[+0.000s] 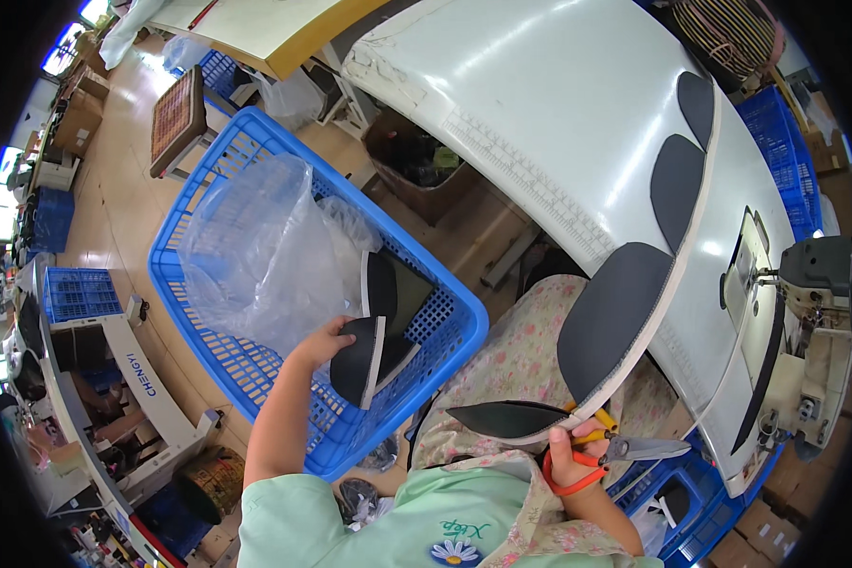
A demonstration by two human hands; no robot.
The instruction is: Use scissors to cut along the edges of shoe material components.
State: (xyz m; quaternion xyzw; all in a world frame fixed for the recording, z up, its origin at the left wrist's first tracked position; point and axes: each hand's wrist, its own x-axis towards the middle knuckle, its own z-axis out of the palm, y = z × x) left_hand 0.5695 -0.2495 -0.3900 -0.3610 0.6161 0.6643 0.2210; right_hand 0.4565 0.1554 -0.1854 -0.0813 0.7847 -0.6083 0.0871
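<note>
My left hand (324, 343) reaches over the blue basket (317, 180), its fingers closed on a black half-moon piece (354, 364) with a white straight edge. More dark pieces (379, 284) lie under and beside it in the basket. My right hand (568, 462) is at my lap, with scissors (642, 449) hooked in it by their orange and yellow handles. Its thumb and fingers also pinch a white strip (592, 405). Dark half-moon pieces (615, 322) hang joined along this strip, which runs up over the white table.
Crumpled clear plastic (256, 256) fills part of the basket. A white sewing table (540, 104) with a printed ruler is at the right, bearing a sewing machine (809, 331). Below it stands a brown bin (417, 180). A stool (177, 121) and another machine (142, 379) are at the left.
</note>
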